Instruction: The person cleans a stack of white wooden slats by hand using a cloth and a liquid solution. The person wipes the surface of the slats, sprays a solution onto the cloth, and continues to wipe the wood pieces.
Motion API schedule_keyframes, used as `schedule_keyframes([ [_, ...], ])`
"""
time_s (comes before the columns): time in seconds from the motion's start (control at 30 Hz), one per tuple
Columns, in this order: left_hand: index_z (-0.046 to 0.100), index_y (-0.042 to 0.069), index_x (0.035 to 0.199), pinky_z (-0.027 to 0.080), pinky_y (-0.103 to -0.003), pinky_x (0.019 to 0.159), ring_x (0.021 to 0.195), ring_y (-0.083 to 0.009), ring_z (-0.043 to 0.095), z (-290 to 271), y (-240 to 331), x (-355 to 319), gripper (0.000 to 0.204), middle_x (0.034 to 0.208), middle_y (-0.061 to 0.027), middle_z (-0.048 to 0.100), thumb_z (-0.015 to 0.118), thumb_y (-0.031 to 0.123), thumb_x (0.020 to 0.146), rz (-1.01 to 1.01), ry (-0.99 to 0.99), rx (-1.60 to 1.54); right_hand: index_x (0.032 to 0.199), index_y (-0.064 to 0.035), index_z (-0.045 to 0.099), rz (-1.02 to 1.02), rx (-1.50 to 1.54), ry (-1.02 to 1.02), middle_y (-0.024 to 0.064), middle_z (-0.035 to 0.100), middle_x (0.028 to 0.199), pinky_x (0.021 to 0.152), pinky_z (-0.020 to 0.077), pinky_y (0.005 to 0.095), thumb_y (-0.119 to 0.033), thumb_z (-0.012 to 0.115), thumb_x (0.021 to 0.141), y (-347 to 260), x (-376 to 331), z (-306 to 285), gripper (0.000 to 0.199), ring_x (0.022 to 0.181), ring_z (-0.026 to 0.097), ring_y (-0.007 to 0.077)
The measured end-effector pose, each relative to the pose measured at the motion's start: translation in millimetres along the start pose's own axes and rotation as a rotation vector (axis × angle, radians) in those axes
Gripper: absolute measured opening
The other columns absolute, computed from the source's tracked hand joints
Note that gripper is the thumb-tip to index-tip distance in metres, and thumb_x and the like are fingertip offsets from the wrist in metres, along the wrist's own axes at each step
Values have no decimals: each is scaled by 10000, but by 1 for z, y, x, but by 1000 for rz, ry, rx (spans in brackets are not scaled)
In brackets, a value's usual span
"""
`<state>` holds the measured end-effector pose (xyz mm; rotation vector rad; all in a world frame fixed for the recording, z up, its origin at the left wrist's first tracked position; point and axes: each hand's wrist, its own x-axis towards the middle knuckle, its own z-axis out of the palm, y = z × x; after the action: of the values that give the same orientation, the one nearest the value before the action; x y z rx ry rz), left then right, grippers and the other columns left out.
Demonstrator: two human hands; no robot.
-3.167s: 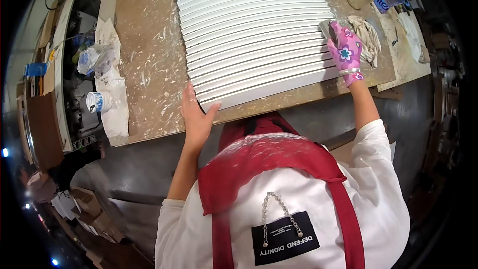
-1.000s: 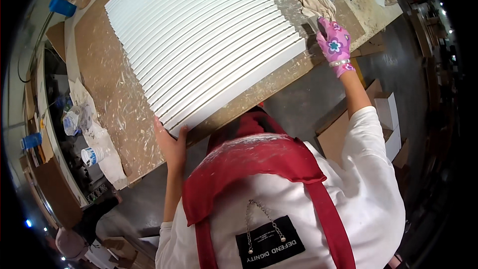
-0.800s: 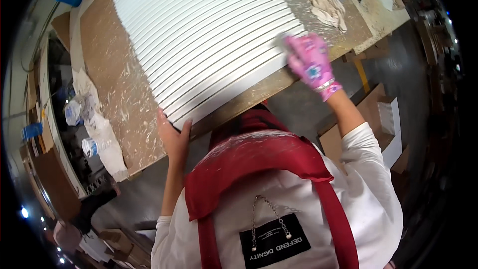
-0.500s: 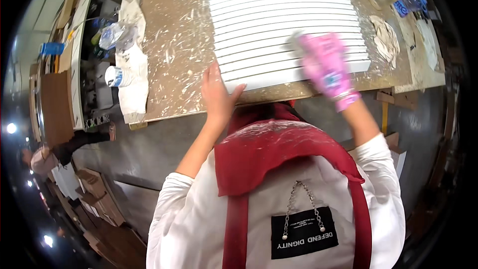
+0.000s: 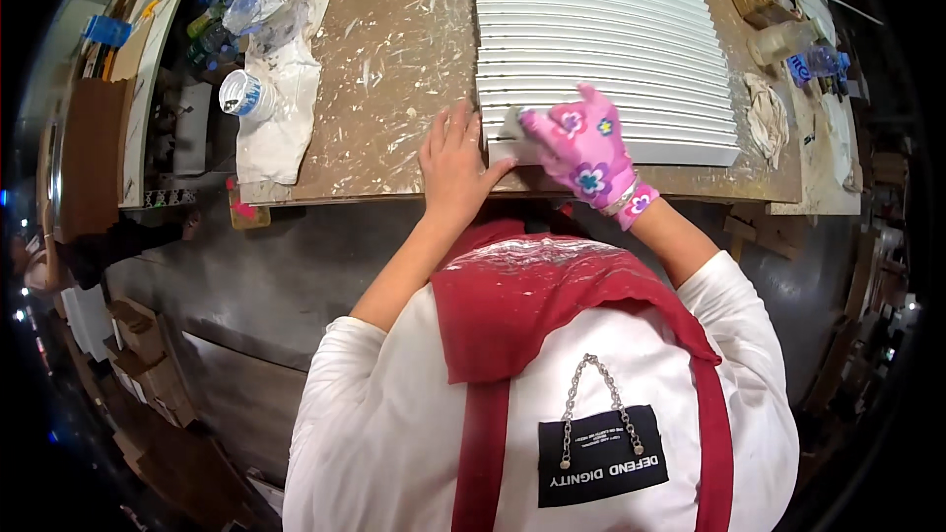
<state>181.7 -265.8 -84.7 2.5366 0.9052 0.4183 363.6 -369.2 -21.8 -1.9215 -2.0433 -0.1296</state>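
Sanding item: white slatted panel [image 5: 601,39], lying flat on the paint-flecked workbench [image 5: 394,69], its near corner under my hands. My gloved right hand [image 5: 583,148] closes over a small grey sanding block [image 5: 512,125]; my bare left hand [image 5: 453,158] rests open, flat beside that corner. Best practice, I judge: brace firmly, stroke along the slats with even pressure

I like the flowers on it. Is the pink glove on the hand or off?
On. The pink flowered glove covers the right hand, pressing a small grey pad on the white ribbed panel.
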Motion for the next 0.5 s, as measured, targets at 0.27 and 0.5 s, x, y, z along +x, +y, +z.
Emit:
schedule_keyframes([
  [0.27,528,37,1305,271,-499,1061,1342,-346,331,-2,-4,1,738,1458,-115,392,735,453,731,-12,24,18,1101,-178,607,-76,-116,135,0,560,692,924,433,464,-161,643,756,-8,31,0,347,724,608,215],
  [0.5,514,53,1318,272,-486,1059,1336,-318,334,0,-4,0,741,1441,-94,405,698,496,754,20,45,42,1112,-173,605,-59,-69,103,25,577,721,967,412,476,-101,647,747,-11,40,6,374,705,596,239],
])
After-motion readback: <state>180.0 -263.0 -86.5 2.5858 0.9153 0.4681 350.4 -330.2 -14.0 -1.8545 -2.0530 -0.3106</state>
